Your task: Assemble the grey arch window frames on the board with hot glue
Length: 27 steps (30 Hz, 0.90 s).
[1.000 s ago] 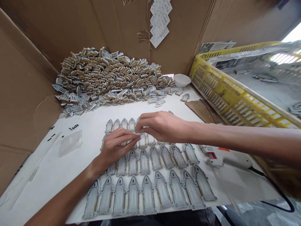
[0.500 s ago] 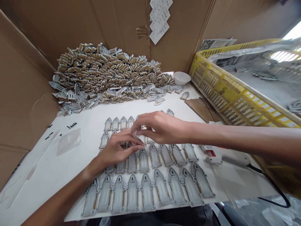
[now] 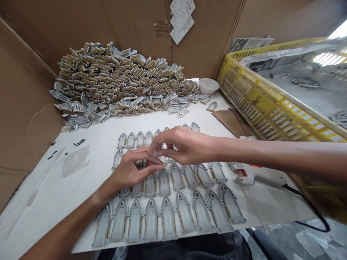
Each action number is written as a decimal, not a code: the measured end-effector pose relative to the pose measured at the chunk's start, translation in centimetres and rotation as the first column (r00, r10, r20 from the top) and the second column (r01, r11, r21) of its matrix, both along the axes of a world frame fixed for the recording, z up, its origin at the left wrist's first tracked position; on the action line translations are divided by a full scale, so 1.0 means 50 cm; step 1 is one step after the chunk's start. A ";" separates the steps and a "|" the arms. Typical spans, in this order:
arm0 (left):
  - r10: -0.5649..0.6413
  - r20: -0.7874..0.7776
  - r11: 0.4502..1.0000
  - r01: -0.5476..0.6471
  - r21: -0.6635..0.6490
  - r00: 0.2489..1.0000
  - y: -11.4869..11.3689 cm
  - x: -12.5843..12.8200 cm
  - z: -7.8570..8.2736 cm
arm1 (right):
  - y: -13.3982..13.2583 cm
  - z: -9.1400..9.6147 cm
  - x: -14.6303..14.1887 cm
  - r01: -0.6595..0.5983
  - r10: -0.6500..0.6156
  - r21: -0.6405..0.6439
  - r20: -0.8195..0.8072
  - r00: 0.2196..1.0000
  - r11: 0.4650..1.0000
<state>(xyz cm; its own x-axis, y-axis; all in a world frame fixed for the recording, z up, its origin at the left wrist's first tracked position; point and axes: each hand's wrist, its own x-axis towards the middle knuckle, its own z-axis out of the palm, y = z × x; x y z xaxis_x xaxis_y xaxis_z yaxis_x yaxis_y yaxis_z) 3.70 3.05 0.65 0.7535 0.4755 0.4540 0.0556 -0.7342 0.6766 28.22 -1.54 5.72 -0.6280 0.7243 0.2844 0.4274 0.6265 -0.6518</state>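
My right hand (image 3: 180, 144) comes in from the right, fingers pinched on a small translucent white piece (image 3: 154, 153). Beside it, nearly touching, is my left hand (image 3: 139, 168), thumb and forefinger drawn together at the tips; whatever lies between them is hidden. Both hands are over rows of small arch-shaped frames with pointed tops, grey with gold-brown edges. A front-row arch frame (image 3: 151, 220) has a milky translucent panel over its middle. Behind the hands, smaller-looking arch frames (image 3: 131, 139) stand in another row, partly covered by my fingers.
A large heap of arch frames (image 3: 121, 79) rises at the back, with a white bowl (image 3: 208, 86) by it. To the right are a yellow crate (image 3: 260, 97), a cardboard piece (image 3: 230, 122) and a white corded tool (image 3: 267, 176). A clear plastic bag (image 3: 76, 161) lies left.
The view has shifted slightly, so the table items sit a little lower-left or higher. Both hands keep nearly the same pose, and the right still pinches the translucent piece.
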 end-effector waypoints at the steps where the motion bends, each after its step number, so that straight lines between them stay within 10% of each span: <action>1: 0.001 0.001 1.000 -0.001 0.000 1.000 0.000 0.000 -0.001 | 0.000 0.000 0.000 0.004 -0.004 0.003 -0.003 1.000 1.000; 9: 0.010 -0.002 1.000 -0.010 -0.024 1.000 0.003 -0.001 -0.003 | 0.004 0.006 0.004 -0.003 0.003 -0.009 -0.019 1.000 1.000; 14: 0.191 0.001 0.980 -0.191 -0.053 0.982 0.040 -0.018 0.011 | 0.028 0.020 0.028 0.246 -0.246 -0.032 -0.015 0.969 0.969; 20: 0.571 0.097 0.819 -0.556 -0.141 0.815 0.112 -0.067 0.010 | 0.056 0.014 0.048 0.411 -0.394 -0.132 0.137 0.909 0.902; 27: 0.717 0.157 0.691 -0.665 -0.283 0.679 0.162 -0.099 -0.007 | 0.095 -0.009 0.080 0.462 -0.415 -0.095 0.309 0.856 0.882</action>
<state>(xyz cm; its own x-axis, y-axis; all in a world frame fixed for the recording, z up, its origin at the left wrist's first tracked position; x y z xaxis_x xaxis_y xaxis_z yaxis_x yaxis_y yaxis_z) -1.27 11.13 0.32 0.0542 0.9088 0.4136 0.3153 -0.4086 0.8565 32.20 3.18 5.29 -0.2694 0.9630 0.0065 0.8072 0.2294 -0.5439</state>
